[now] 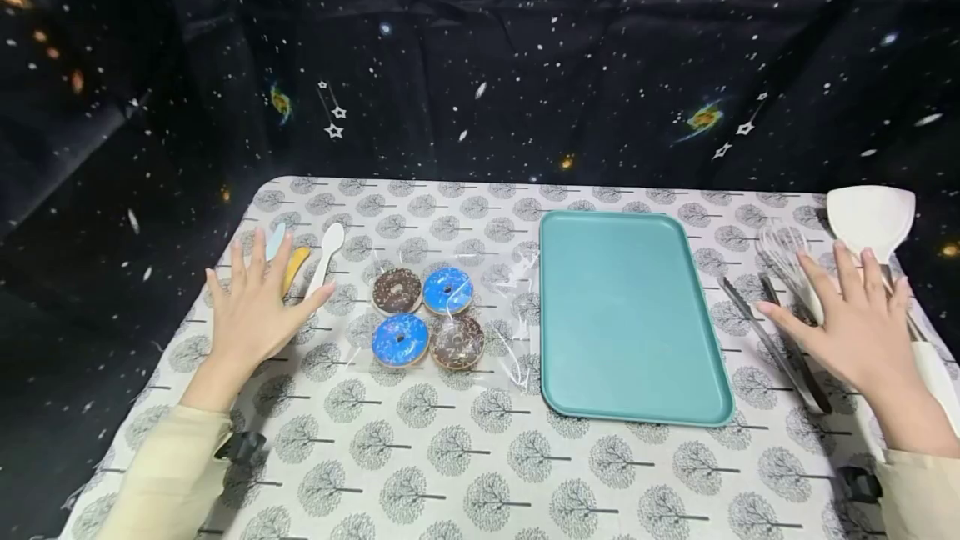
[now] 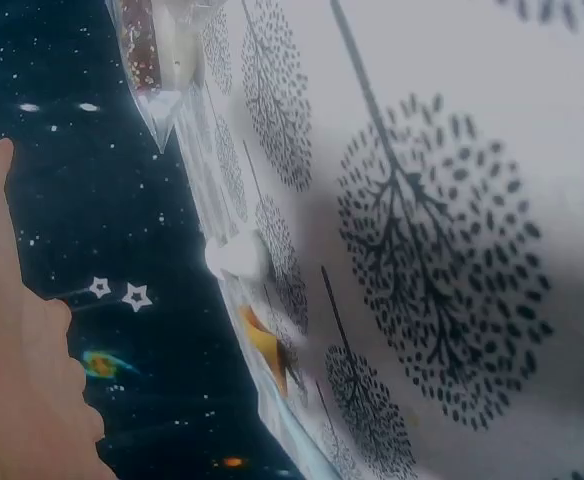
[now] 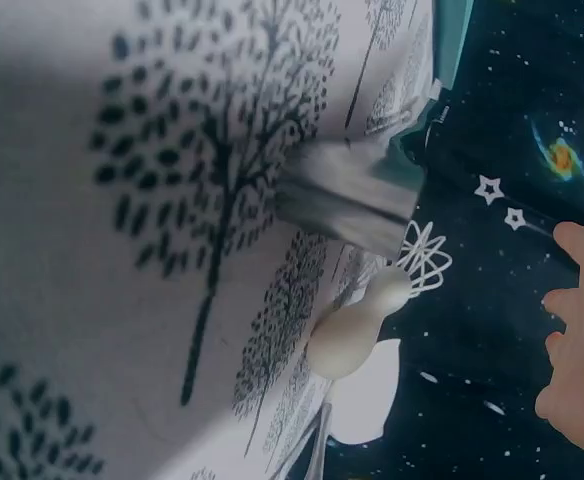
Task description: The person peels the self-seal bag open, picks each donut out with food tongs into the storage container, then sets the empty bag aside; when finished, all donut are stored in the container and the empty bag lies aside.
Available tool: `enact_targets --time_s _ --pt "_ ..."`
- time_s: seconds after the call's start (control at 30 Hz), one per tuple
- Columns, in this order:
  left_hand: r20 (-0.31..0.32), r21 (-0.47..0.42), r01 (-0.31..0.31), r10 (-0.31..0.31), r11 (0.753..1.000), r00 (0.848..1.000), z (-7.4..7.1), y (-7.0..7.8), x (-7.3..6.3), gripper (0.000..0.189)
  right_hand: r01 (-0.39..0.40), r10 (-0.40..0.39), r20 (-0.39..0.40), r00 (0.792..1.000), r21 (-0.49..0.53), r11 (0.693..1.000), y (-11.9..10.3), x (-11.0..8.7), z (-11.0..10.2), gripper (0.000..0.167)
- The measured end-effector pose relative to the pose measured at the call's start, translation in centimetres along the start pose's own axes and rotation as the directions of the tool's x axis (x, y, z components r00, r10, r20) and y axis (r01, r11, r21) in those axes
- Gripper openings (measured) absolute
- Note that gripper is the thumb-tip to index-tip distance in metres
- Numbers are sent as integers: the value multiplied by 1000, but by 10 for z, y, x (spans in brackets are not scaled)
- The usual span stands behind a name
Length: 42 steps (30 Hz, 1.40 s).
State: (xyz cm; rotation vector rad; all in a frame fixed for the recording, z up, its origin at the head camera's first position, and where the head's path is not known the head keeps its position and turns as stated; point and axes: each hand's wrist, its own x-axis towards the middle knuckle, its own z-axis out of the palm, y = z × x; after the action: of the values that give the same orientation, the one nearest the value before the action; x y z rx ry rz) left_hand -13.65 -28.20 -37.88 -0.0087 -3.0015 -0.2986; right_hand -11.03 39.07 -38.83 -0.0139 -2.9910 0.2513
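My left hand (image 1: pixel 251 311) is held with fingers spread, holding nothing, over the left side of the table. Near its fingers lie a white spoon (image 1: pixel 324 257), a yellow utensil (image 1: pixel 296 267) and a light blue one (image 1: pixel 276 238), their lower parts hidden by the hand. On the right, my right hand (image 1: pixel 862 336) also has its fingers spread and grips nothing. Around it are metal tongs (image 1: pixel 776 348) with dark grips, a whisk (image 1: pixel 783 252) and a white spatula (image 1: pixel 872 219). Both wrist views show the hands raised off the cloth.
Several doughnuts, blue-iced (image 1: pixel 400 340) and chocolate-iced (image 1: pixel 397 290), lie in a clear plastic bag (image 1: pixel 498 357) left of centre. A teal tray (image 1: pixel 630 315) lies right of it. Tree-patterned cloth (image 1: pixel 450 448) covers the table; a dark starry curtain (image 1: pixel 450 65) hangs behind.
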Motion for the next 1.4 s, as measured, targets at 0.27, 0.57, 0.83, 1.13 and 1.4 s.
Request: enact_targets --time_s 0.27,0.57,0.83,1.13,1.4 --pt "44 -58 -24 27 998 999 1 19 9 87 97 -95 -32 995 58 994 -24 7 -2 80" --pt "73 -214 -235 255 948 964 10 93 34 57 308 -282 -136 950 242 920 -115 40 -6 61" --pt "232 -326 -337 421 883 877 18 167 44 51 420 -405 -111 907 296 858 -202 63 10 53" --pt "337 -372 -398 521 839 784 29 209 60 46 317 -364 40 930 411 854 -256 80 32 43" --pt "429 -359 -375 508 855 747 38 207 55 50 271 -343 140 929 373 887 -283 81 49 40"
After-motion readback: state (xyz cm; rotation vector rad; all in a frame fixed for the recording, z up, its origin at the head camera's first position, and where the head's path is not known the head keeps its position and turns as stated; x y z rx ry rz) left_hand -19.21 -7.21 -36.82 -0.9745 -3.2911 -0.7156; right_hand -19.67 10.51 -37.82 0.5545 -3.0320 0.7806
